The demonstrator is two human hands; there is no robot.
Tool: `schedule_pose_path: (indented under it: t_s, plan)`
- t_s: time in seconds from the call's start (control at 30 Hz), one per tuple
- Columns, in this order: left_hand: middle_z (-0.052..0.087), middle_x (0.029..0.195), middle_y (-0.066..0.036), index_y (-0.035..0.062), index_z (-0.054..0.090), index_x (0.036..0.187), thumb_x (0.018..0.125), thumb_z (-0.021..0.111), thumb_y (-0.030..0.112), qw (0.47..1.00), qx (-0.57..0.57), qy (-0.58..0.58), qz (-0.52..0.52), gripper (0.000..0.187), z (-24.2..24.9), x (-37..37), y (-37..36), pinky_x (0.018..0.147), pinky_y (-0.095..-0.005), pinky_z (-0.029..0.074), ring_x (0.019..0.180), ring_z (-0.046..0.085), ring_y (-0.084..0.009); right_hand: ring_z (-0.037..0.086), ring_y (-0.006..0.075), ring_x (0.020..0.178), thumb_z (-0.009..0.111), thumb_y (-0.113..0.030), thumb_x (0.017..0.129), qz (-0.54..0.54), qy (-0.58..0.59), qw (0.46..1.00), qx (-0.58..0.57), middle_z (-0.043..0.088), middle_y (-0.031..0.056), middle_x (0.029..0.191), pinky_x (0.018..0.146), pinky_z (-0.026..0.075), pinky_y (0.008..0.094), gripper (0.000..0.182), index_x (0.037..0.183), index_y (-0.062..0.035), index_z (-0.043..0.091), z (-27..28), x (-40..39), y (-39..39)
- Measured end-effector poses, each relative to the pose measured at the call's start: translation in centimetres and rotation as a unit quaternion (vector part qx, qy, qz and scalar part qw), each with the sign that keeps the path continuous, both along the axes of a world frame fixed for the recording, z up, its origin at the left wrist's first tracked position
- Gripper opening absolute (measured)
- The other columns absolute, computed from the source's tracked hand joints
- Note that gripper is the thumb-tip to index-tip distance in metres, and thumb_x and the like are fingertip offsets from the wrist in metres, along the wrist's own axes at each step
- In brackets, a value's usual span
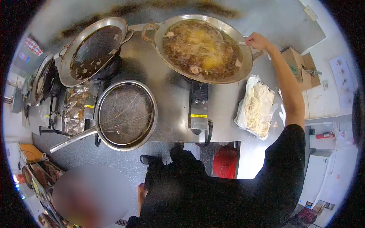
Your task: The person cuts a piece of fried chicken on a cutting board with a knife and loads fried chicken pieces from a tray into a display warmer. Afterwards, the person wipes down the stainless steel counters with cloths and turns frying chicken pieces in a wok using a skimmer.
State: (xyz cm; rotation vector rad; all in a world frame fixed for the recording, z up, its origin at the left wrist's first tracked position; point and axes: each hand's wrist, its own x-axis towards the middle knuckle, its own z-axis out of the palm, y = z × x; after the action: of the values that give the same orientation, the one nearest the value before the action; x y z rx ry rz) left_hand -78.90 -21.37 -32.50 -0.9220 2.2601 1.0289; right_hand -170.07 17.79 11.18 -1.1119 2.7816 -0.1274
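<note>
Over the right rim of a large wok (159, 49) full of bubbling oil, my right hand (257, 41) is closed round the handle of a thin metal utensil (240, 43). The utensil's far end is hidden in the yellowish foam. Several pale pieces float in the oil. My left hand (142, 193) hangs low beside my body, partly covered by dark clothing; its fingers are hard to make out. Below and right of the wok lies a plastic-lined tray of pale flour (259, 108).
A second wok (97, 51) of dark oil stands at the left. A round mesh strainer (127, 114) rests on a bowl, its handle pointing left. A gas burner control box (199, 106) is in front of the large wok. A cardboard box (300, 68) sits at the right.
</note>
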Motion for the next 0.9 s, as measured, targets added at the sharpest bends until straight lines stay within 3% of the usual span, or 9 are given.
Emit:
schedule_pose_path:
  t_s: [0.07,0.13,0.2,0.27,0.4,0.57,0.67,0.8,0.9]
  plan:
    - [0.068,0.077,-0.005,0.0036,0.071,0.096,0.087,0.057,0.027,0.977,-0.117,0.086,-0.157,0.029,-0.2,0.2,1.0,0.058,-0.0354,0.05,0.065,0.063,-0.0181,0.038,0.0123,0.048,0.059,-0.02,0.082,-0.028,-0.117,0.992,-0.027,0.045,0.0017,0.049,0.047,0.034,0.033,0.024,0.066,-0.0033,0.06,0.6,0.5,-0.8]
    - [0.068,0.076,-0.006,0.0027,0.071,0.096,0.087,0.056,0.029,0.994,0.002,0.079,0.079,0.032,1.8,-1.8,2.1,0.061,-0.0363,0.05,0.067,0.062,-0.0179,0.038,0.0096,0.047,0.06,-0.021,0.083,-0.033,-0.114,0.991,-0.061,0.045,-0.0005,0.05,0.045,0.032,0.0309,0.026,0.063,-0.0042,0.058,-0.9,0.7,-1.4]
    - [0.068,0.077,-0.006,0.002,0.071,0.096,0.087,0.056,0.03,0.983,0.049,0.071,0.16,0.033,1.0,-2.5,1.5,0.064,-0.0364,0.05,0.07,0.062,-0.017,0.038,0.0085,0.045,0.06,-0.023,0.084,-0.044,-0.12,0.989,-0.074,0.045,-0.0014,0.05,0.043,0.031,0.0298,0.029,0.061,-0.0047,0.056,-1.1,0.9,-1.3]
    - [0.069,0.08,-0.006,0.0014,0.071,0.096,0.087,0.056,0.03,0.994,0.028,0.057,0.092,0.033,-3.5,-1.1,0.3,0.067,-0.0359,0.05,0.073,0.061,-0.0157,0.038,0.0089,0.043,0.06,-0.024,0.085,-0.057,-0.14,0.987,-0.06,0.045,-0.0008,0.05,0.041,0.03,0.0297,0.032,0.06,-0.005,0.055,-0.3,1.5,-1.2]
    - [0.068,0.087,-0.008,-0.003,0.068,0.099,0.091,0.057,0.026,0.983,0.097,0.108,0.114,0.032,-2.4,-4.0,0.6,0.067,-0.0319,0.05,0.076,0.06,-0.0145,0.039,0.0083,0.042,0.063,-0.03,0.087,-0.107,-0.138,0.983,-0.051,0.047,-0.0009,0.051,0.039,0.027,0.0283,0.035,0.062,-0.0063,0.058,-0.5,4.6,-3.6]
    - [0.067,0.083,-0.007,-0.0024,0.067,0.098,0.089,0.06,0.021,0.947,0.144,0.096,0.27,0.026,2.1,-7.0,1.9,0.064,-0.0293,0.05,0.073,0.061,-0.0152,0.043,0.0119,0.047,0.067,-0.047,0.085,-0.145,-0.205,0.958,-0.142,0.05,0.0022,0.054,0.043,0.034,0.0322,0.046,0.072,-0.0035,0.064,-0.6,6.3,-2.4]
    - [0.067,0.082,-0.007,-0.0013,0.067,0.099,0.087,0.063,0.019,0.937,0.19,0.061,0.286,0.024,0.2,-5.7,0.6,0.063,-0.0291,0.05,0.072,0.061,-0.0161,0.03,0.0046,0.039,0.065,-0.042,0.087,-0.195,-0.257,0.931,-0.17,0.042,-0.0052,0.052,0.035,0.02,0.024,0.036,0.074,-0.0083,0.062,-0.4,7.6,-1.3]
    - [0.066,0.078,-0.007,-0.0011,0.066,0.102,0.086,0.065,0.02,0.965,0.12,0.128,0.197,0.027,-1.6,-3.8,0.7,0.061,-0.03,0.05,0.07,0.061,-0.0162,0.027,0.0032,0.039,0.063,-0.043,0.088,-0.241,-0.276,0.916,-0.163,0.039,-0.0068,0.051,0.035,0.018,0.0236,0.035,0.078,-0.009,0.063,-0.6,7.5,0.5]
    - [0.066,0.079,-0.007,-0.0017,0.066,0.102,0.087,0.065,0.02,0.952,0.153,0.068,0.257,0.027,-4.1,-2.4,0.4,0.061,-0.0305,0.05,0.07,0.061,-0.0149,0.026,0.003,0.041,0.062,-0.043,0.089,-0.262,-0.281,0.907,-0.173,0.038,-0.0075,0.054,0.036,0.018,0.0234,0.035,0.077,-0.0092,0.061,-0.5,8.6,1.2]
